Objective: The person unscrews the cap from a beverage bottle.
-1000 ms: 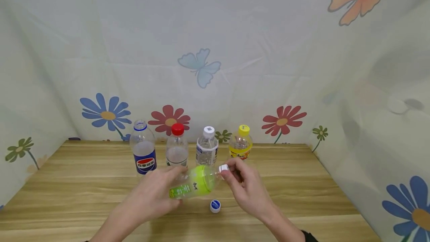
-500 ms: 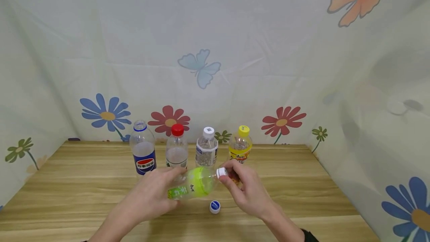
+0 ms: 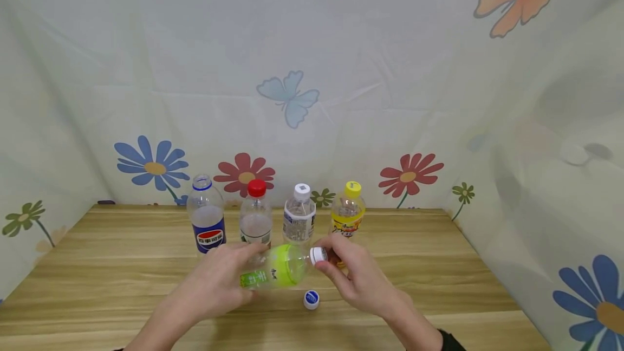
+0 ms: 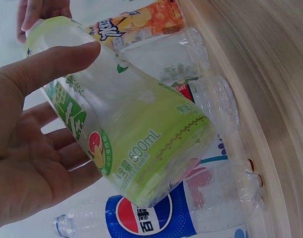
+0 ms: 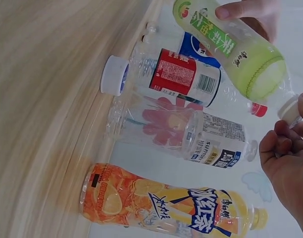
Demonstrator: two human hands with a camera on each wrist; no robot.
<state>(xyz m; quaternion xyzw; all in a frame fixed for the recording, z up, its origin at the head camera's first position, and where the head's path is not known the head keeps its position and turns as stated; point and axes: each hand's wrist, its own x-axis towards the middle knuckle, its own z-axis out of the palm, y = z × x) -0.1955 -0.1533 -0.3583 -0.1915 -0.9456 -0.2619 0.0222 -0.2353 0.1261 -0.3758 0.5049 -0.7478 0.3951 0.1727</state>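
Note:
My left hand [image 3: 219, 280] grips a clear bottle with a green label [image 3: 287, 265] round its body. The bottle lies nearly level above the table, its neck pointing right. In the left wrist view, the thumb lies across the label and the fingers curl behind. My right hand [image 3: 358, 275] pinches the white cap [image 3: 318, 255] at the neck between thumb and fingers. That cap [image 5: 290, 110] sits at the bottle's mouth in the right wrist view. Below the bottle, a loose white cap with a blue top [image 3: 311, 300] rests on the table.
Behind the hands several bottles stand in a row on the wooden table [image 3: 429, 264]: an uncapped Pepsi bottle [image 3: 209, 234], a red-capped bottle [image 3: 256, 221], a white-capped bottle [image 3: 299, 220] and a yellow-capped bottle [image 3: 348, 215]. A flowered cloth [image 3: 341, 140] hangs behind.
The bottle's neck and cap have shifted slightly left and toward me, with the right hand following. My left hand keeps its grip, drifting slightly left. The loose cap and standing bottles stay put.

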